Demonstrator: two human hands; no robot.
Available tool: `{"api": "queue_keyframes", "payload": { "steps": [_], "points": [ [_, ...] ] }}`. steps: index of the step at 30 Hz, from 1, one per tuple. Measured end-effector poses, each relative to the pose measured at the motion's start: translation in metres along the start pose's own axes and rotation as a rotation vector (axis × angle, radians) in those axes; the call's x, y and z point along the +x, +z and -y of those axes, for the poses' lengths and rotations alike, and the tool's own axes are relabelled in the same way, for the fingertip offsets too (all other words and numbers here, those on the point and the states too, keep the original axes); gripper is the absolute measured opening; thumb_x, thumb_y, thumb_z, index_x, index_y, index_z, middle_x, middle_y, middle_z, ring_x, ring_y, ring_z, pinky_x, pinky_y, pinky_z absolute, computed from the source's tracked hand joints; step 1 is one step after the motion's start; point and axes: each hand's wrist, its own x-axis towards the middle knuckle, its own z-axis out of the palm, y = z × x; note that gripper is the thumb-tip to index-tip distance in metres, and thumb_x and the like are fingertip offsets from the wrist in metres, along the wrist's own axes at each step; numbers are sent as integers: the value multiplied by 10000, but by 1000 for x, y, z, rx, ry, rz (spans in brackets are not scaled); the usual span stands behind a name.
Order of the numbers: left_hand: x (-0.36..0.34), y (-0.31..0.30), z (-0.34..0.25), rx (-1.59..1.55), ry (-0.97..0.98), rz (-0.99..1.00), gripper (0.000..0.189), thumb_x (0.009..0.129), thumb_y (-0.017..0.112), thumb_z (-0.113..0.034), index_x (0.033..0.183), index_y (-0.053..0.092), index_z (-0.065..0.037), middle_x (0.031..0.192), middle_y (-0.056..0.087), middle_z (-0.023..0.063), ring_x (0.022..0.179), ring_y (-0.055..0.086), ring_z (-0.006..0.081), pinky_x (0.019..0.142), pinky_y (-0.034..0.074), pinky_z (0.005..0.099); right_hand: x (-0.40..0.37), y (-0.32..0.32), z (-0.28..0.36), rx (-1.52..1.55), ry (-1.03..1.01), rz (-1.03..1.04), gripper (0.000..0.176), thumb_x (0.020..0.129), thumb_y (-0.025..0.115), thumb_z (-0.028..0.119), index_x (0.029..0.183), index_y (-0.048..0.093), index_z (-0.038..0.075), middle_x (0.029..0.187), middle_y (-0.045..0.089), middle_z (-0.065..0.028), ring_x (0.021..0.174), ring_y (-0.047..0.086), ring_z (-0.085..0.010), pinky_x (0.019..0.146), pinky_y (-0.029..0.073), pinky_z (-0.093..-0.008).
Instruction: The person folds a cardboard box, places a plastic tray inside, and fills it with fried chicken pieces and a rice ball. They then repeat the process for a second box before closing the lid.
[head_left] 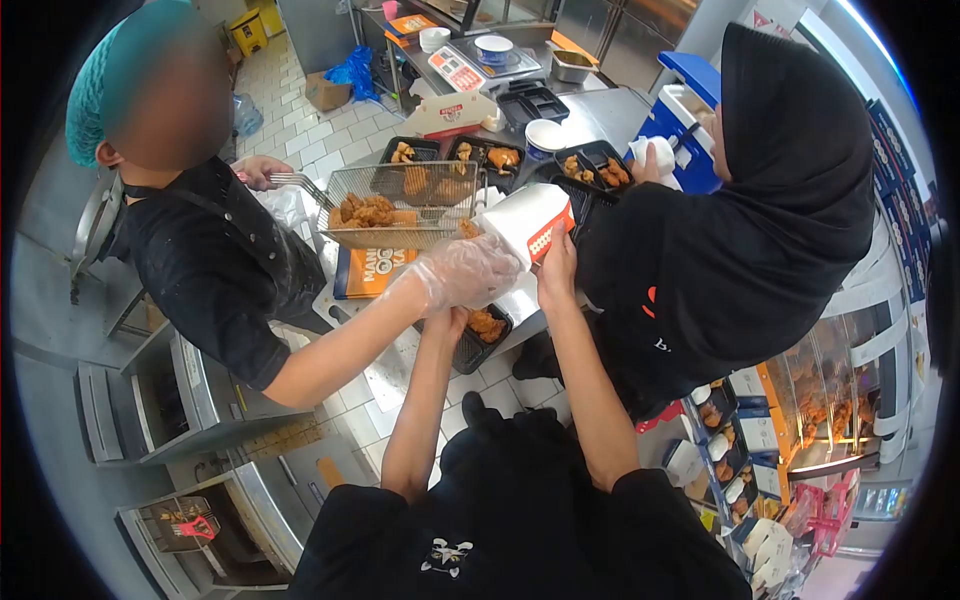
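My right hand (pixel 558 268) grips a white paper carton (pixel 522 218) with a red printed panel. The carton is tilted over the table, and a co-worker's hand in a clear plastic glove (pixel 468 270) reaches across to its left end. Below that glove is my left hand (pixel 447 322), its fingers mostly hidden. Beside it sits a black tray with fried chicken (pixel 484 328). A wire fry basket (pixel 405 205), held by its handle in the co-worker's other hand (pixel 264 171), has fried chicken pieces (pixel 364 211) inside.
Black compartment trays (pixel 598 165) with chicken line the metal table. An orange printed packet (pixel 372 274) lies near the basket. Further back are a scale (pixel 485 68) and a white tub (pixel 545 136). Another person in black (pixel 720 230) stands close on the right; fryers (pixel 200 380) are at left.
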Motion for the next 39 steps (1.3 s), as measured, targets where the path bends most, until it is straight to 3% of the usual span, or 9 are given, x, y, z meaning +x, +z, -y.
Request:
{"api": "queue_keyframes", "payload": {
  "steps": [4,11,19,24,27,28,31,35,39],
  "points": [
    [-11,-12,-4,-45,-64,17,463,1027,484,-397,1377,482,-95,1371,568,80,1234,570,249,1035,500,400,-20,1,-5,64,-11,60,561,1068,389,455,1490,354,88,1409,525,-85,1248,565,-216,1005,482,-408],
    [-39,-4,-10,19,-74,-93,535,1041,450,-440,1436,421,-80,1420,518,88,1291,520,248,1080,448,415,-42,-8,-20,-92,179,255,693,1032,360,593,1459,387,49,1343,560,-104,1225,568,-218,1001,474,-418],
    [-67,31,-48,107,81,-128,700,1032,360,-572,1499,339,-50,1514,428,112,1363,456,262,1128,389,414,-58,3,-40,39,173,323,572,1071,379,458,1430,410,13,1418,511,-91,1302,501,-212,1088,404,-386],
    [-111,24,-62,241,176,-116,656,1056,319,-540,1408,453,-4,1405,527,121,1314,482,228,1134,348,372,-108,9,-34,-35,218,248,525,1068,410,438,1319,508,-12,1175,649,-70,1067,629,-161,973,484,-326],
    [-168,5,-68,137,-74,-79,539,1052,343,-542,1208,549,-69,1250,603,95,1182,573,204,1031,458,378,-153,-37,-47,-167,64,202,493,1066,438,422,1226,574,-24,1118,670,-76,966,642,-134,876,498,-288],
    [-184,-6,-60,237,-121,-64,505,1052,369,-525,1201,552,-78,1237,606,92,1180,575,210,1020,467,379,-171,-61,-54,-238,8,257,459,1076,433,384,1235,591,-16,1169,665,-73,1056,606,-110,931,466,-278],
    [-246,-6,-9,456,-358,46,467,1050,436,-463,1305,504,-78,1286,572,90,1212,559,228,1027,469,388,-259,-141,-61,-457,-100,157,417,1080,426,376,1041,600,-2,914,616,-14,850,539,-99,806,452,-288],
    [-310,-6,93,541,-511,176,534,1046,437,-467,1404,444,-71,1357,535,107,1257,537,251,1058,449,423,-351,-257,-78,-214,-227,-14,427,1089,417,307,1386,469,5,1234,592,-81,1129,512,-139,1006,411,-303],
    [-370,30,182,698,-689,387,527,1059,404,-457,1421,417,-75,1394,507,83,1285,512,248,1066,435,409,-456,-344,-94,-178,-154,-281,438,1089,402,295,1420,449,12,1287,572,-106,1183,508,-173,1039,402,-323]
  ]
}}
